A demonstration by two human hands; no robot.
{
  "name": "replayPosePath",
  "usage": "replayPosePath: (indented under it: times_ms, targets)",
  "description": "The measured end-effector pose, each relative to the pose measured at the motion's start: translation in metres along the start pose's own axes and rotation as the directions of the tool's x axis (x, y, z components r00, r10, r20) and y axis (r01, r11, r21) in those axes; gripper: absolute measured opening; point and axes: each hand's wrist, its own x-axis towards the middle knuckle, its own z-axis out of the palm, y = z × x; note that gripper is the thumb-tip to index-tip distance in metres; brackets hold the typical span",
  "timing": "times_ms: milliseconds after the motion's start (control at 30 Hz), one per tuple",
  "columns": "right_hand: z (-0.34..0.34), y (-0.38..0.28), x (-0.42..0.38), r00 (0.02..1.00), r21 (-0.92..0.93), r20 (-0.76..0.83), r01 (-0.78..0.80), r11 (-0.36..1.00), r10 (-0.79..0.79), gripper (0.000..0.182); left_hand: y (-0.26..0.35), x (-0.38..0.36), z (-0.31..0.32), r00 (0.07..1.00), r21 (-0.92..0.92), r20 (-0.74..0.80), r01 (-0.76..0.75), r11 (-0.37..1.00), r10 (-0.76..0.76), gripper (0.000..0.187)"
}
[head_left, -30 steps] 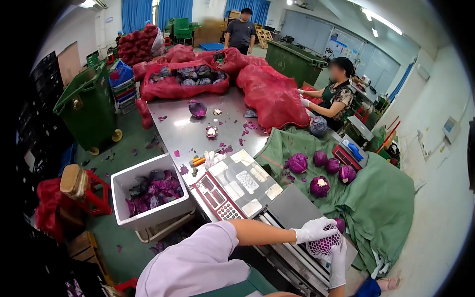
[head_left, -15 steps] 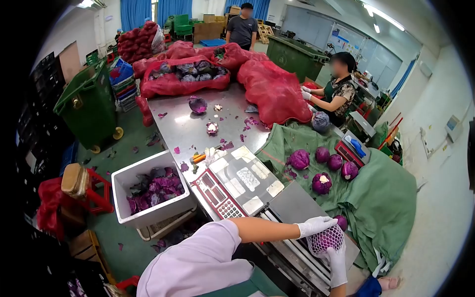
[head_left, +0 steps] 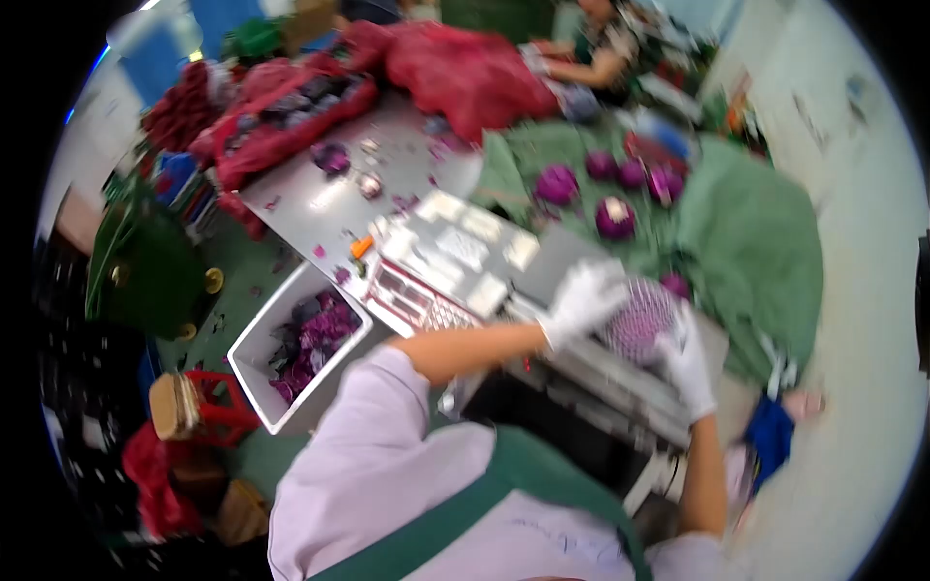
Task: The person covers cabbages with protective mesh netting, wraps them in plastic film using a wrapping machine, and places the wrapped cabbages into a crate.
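Note:
Between my hands is a red cabbage (head_left: 639, 322) in a white mesh net, above the metal surface beside the scale. My left hand (head_left: 587, 300), in a white glove, grips its left side, with the fingers blurred by motion. On the other side my right hand (head_left: 690, 366), also white-gloved, is closed on the net and cabbage. Just behind them another red cabbage (head_left: 675, 285) rests on the green cloth (head_left: 746, 252). A digital scale (head_left: 455, 254) with a red-edged keypad stands to the left of my hands.
Several trimmed cabbages (head_left: 557, 184) lie on the green cloth. A white foam box (head_left: 254, 360) of purple leaves stands at left. Red mesh sacks (head_left: 470, 82) cover the far table, where a person in white gloves (head_left: 596, 58) works. An orange-handled tool (head_left: 361, 246) lies by the scale.
My view has tilted down and turned. My left hand has shifted from the net's upper end to the cabbage's left side; the net now sits tighter around the cabbage.

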Motion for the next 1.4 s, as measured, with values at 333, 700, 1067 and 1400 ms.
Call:
replayPosePath:
  times_ms: [333,700,1067,1400]
  targets:
    - [-0.122,0.043,-0.088,0.928,-0.914,0.355,0.37,0.168,-0.111,0.067,-0.059,0.003,-0.135,0.529,0.419,0.826,-0.808,0.414,0.196,0.057]
    - [-0.053,0.066,-0.047,0.835,-0.736,0.515,0.546,0.4,-0.193,0.006,-0.039,0.018,-0.065,0.305,0.168,0.876,-0.92,0.355,0.375,0.057]
    - [-0.061,0.028,-0.066,0.866,0.149,0.253,-0.475,0.867,0.431,0.005,-0.05,0.003,-0.122,0.801,0.274,0.455,-0.541,0.795,0.389,0.029]
    - [-0.053,0.038,-0.058,0.808,0.548,0.318,-0.584,0.599,0.497,0.011,-0.059,0.01,-0.086,0.318,0.204,0.874,-0.926,0.316,0.366,0.06]
